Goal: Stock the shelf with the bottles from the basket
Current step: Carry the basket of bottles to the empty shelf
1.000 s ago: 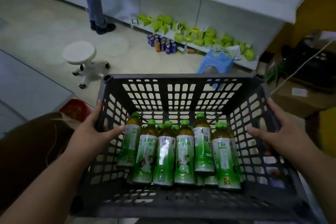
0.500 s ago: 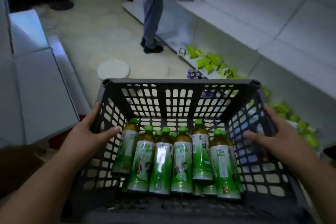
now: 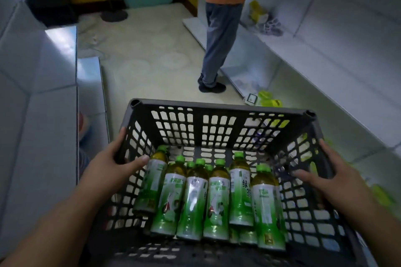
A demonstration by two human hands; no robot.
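The dark slotted basket (image 3: 219, 112) fills the lower middle of the frame, held at both sides. The left hand (image 3: 108, 165) grips its left rim, thumb inside the wall and fingers wrapped over the outside. The right hand (image 3: 325, 171) clasps the right rim the same way. Green-capped tea bottles (image 3: 217, 201) lie packed side by side in the basket's bottom. White shelves (image 3: 325, 54) run along the right edge, beside a standing person (image 3: 219, 28) at upper centre.
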